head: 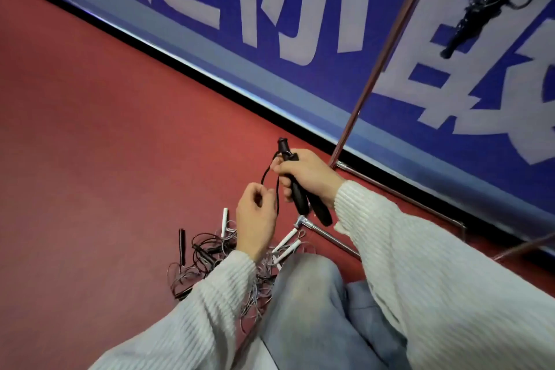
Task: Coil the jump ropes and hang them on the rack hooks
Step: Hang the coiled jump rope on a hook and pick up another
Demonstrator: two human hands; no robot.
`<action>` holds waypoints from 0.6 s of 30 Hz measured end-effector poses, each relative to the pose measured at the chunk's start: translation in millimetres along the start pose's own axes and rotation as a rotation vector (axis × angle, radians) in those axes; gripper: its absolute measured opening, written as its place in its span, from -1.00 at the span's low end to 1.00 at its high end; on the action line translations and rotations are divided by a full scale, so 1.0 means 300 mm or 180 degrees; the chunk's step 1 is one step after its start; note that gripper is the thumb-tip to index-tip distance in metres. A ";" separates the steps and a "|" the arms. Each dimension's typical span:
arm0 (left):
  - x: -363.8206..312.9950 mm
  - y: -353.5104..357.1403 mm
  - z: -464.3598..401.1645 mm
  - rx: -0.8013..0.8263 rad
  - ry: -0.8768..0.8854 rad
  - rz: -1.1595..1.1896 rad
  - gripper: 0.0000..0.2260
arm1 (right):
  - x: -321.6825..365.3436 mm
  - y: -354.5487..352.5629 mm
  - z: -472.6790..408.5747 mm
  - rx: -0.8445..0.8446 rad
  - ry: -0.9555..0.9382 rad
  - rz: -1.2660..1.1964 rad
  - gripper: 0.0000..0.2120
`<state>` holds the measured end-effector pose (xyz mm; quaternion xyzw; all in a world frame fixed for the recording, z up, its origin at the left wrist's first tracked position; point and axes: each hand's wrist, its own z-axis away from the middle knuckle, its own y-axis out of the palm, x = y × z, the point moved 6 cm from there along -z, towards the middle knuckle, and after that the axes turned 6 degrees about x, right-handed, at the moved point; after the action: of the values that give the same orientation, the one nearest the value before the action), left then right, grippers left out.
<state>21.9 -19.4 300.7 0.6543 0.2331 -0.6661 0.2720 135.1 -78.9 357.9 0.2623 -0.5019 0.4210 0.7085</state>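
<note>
The right hand (309, 177) grips two black handles (303, 192) side by side, fingers curled around their smooth, cylindrical, slightly tapered shafts. A thin black cord (274, 183) leaves the upper end of the handles, forms a narrow loop, and runs down to the left hand (255, 219). The left hand's fingers are curled and pinch this cord just beside the right hand. Both arms wear ribbed, off-white knit sleeves (420, 264).

Below the hands, a tangled pile of ropes (210, 252) lies on the floor: thin black and pale wiry cords mixed together, with slim white handles (286, 245) and one black handle (182, 245) protruding. A knee in faded blue denim (306, 303) partly covers the pile.

The floor (120, 129) is a matte red surface with a fine, even texture. It meets a wall banner (300, 24), blue with large white characters, above a black base strip. A slender metal rack pole (384, 54) rises at a slant in front of the banner, its chrome base tubes resting on the floor. At upper right, a coiled black rope (480, 6) hangs near the pole; its hook is not visible.
</note>
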 end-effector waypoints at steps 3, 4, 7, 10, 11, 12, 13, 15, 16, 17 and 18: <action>-0.122 0.017 0.001 0.0213 -0.0155 0.0375 -0.82 | 0.107 0.032 0.068 -0.0114 -0.0301 0.0250 -0.87; -0.147 0.032 0.000 0.0415 -0.0227 0.0411 -0.81 | 0.149 0.039 0.089 -0.0181 -0.0432 0.0300 -0.86; -0.217 0.086 0.022 0.1443 -0.0043 0.0206 -0.69 | 0.283 0.054 0.155 -0.0315 -0.0735 0.0184 -0.87; -0.313 0.158 0.070 0.2086 0.0171 0.0350 -0.34 | 0.447 0.049 0.239 -0.0371 -0.1039 0.0032 -0.89; -0.362 0.177 0.081 0.2105 0.0222 0.0468 -0.34 | 0.507 0.041 0.274 -0.0401 -0.1188 0.0004 -0.89; -0.412 0.185 0.083 0.2029 0.0170 0.0726 -0.37 | 0.567 0.030 0.311 -0.0429 -0.1349 -0.0019 -0.88; -0.458 0.188 0.079 0.1927 0.0049 0.1133 -0.43 | 0.624 0.016 0.355 -0.0456 -0.1501 -0.0020 -0.88; -0.547 0.192 0.043 0.1949 -0.0158 0.1954 -0.60 | 0.694 -0.016 0.433 -0.0479 -0.1685 0.0011 -0.89; -0.609 0.195 0.034 0.2103 -0.0167 0.2221 -0.67 | 0.707 -0.028 0.468 -0.0516 -0.1713 0.0065 -0.89; -0.671 0.200 0.024 0.2247 -0.0138 0.2333 -0.65 | 0.705 -0.042 0.495 -0.0647 -0.1695 0.0197 -0.89; -0.728 0.214 0.015 0.2397 -0.0108 0.2337 -0.58 | 0.691 -0.061 0.509 -0.0869 -0.1642 0.0382 -0.90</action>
<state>60.4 -57.5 521.7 0.7344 -0.2715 -0.5751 0.2373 105.2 -140.3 606.9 0.2328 -0.7320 0.3103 0.5601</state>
